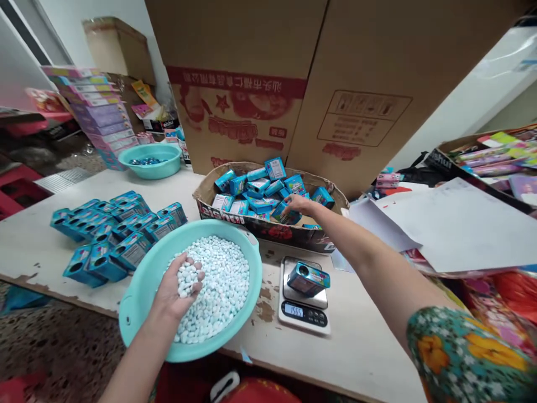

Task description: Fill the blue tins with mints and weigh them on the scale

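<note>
Cups white pellets (187, 280) in the left hand (173, 299) over the basin (145, 291) at the table's (361, 352) front edge. Holds the right hand (298, 205), nearer and half-curled, at a blue tin (281, 215), long axis roughly sideways, in the cardboard tray (310, 239) toward the far edge; cannot tell whether gripped.

wall (94, 6): white | floor (54, 341): speckled | table (369, 347): white, surface chipped | stool (20, 176): red plastic

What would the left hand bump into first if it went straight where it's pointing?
Probably more white candy pellets, just past the left hand in the turquoise basin. How far above them the hand is, if at all, is hard to tell.
</note>
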`<state>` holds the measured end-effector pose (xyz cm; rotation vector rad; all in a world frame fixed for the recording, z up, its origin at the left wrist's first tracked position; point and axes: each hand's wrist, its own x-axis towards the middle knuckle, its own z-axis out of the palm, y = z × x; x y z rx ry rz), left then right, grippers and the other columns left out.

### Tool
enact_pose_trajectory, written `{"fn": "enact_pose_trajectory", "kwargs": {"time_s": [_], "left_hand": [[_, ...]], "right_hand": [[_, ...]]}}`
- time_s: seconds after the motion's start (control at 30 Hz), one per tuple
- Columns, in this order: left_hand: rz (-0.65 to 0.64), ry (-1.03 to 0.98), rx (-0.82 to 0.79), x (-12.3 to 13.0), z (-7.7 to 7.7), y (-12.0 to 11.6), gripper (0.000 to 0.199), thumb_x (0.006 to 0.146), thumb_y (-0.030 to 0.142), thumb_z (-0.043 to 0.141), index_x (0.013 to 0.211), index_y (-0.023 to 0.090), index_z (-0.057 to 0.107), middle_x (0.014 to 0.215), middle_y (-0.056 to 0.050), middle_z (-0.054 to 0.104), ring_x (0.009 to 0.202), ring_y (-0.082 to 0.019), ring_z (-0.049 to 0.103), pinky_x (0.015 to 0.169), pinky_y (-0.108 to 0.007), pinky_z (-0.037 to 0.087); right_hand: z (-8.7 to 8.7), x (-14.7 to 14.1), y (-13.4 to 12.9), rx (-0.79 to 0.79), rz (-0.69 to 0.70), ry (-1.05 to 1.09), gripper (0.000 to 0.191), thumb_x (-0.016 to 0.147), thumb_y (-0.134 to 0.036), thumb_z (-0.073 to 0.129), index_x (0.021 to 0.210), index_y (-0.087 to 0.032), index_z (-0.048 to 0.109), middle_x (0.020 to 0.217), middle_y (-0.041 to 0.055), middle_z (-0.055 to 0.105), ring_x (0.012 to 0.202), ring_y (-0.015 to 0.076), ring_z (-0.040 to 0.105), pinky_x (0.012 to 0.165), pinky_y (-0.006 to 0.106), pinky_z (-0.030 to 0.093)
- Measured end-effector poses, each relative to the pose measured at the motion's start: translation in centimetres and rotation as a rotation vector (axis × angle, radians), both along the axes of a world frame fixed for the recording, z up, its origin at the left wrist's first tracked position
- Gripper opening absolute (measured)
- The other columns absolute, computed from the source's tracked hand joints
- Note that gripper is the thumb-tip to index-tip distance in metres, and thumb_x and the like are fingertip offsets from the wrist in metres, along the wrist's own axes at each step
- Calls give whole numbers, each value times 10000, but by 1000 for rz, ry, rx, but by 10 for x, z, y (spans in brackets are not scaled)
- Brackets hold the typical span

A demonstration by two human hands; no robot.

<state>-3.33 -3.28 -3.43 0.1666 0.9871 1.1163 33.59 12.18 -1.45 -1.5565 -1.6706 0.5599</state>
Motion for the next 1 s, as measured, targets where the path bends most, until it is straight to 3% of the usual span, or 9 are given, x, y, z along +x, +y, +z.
{"fn": "enact_pose_trajectory", "kwargs": {"time_s": [0.13, 0.2, 0.3, 0.47, 0.57, 0.67, 0.83, 0.9, 1.0], "left_hand": [[73, 9, -11, -8, 4, 0, 68, 794, 194, 556, 775, 168, 497, 674, -23, 559, 502, -134, 575, 327, -167, 399], [95, 21, -38, -8, 5, 3, 51, 796, 187, 559, 823, 162, 523, 721, -40, 591, 540, -145, 607, 352, -182, 444], [56, -61, -40, -1, 5, 7, 74, 796, 180, 571, 787, 165, 498, 643, -5, 536, 469, -114, 554, 314, -146, 372], [28, -112, 14, 17, 0, 7, 131, 788, 204, 597, 757, 181, 471, 592, 22, 489, 438, -100, 517, 301, -127, 291], [41, -84, 5, 22, -4, 0, 147, 776, 231, 619, 761, 185, 480, 598, 22, 498, 433, -92, 512, 309, -124, 284], [64, -103, -30, 26, -7, -10, 155, 774, 245, 630, 765, 184, 487, 601, 19, 508, 434, -89, 515, 309, -122, 261], [123, -105, -44, 32, -13, -17, 128, 801, 260, 615, 809, 181, 514, 584, 17, 531, 412, -97, 517, 302, -133, 244], [135, -92, -45, 32, -15, -15, 101, 824, 259, 586, 837, 179, 526, 576, 13, 544, 384, -100, 504, 292, -139, 226], [116, -89, -27, 31, -14, -10, 92, 856, 260, 538, 839, 170, 531, 568, 1, 563, 362, -108, 497, 284, -149, 222]], "right_hand": [[32, 12, -24, -11, 11, 35, 356, 589, -305, 820, 869, -165, 650, 891, 55, 684, 889, 256, 637, 827, 421, 510], [47, 9, -51, 32, 84, 127, 421, 623, -330, 794, 985, -190, 630, 990, 37, 684, 946, 233, 636, 863, 402, 513], [54, -16, -102, 62, 256, 404, 466, 669, -327, 785, 1084, -233, 595, 1066, 24, 678, 1013, 215, 631, 909, 393, 507], [25, -82, -158, -109, 229, 909, 378, 688, -360, 786, 998, -240, 608, 1018, 28, 700, 933, 225, 669, 847, 414, 549], [-2, -120, -162, -305, 176, 1163, 365, 679, -377, 774, 980, -240, 622, 1024, 38, 709, 933, 257, 680, 802, 445, 573], [-26, -154, -156, -303, 148, 1264, 315, 687, -389, 746, 951, -262, 633, 1049, 28, 706, 1033, 257, 654, 863, 436, 563], [-52, -197, -154, -221, 151, 1158, 438, 735, -459, 689, 1128, -326, 549, 1152, 25, 649, 1083, 240, 625, 898, 457, 541], [-56, -205, -157, -186, 125, 967, 546, 733, -456, 696, 1228, -343, 495, 1258, 43, 582, 1128, 252, 596, 920, 484, 519], [-56, -208, -162, -19, 175, 583, 434, 809, -478, 599, 1207, -306, 568, 1419, 58, 443, 1325, 258, 419, 1092, 484, 361]]}}
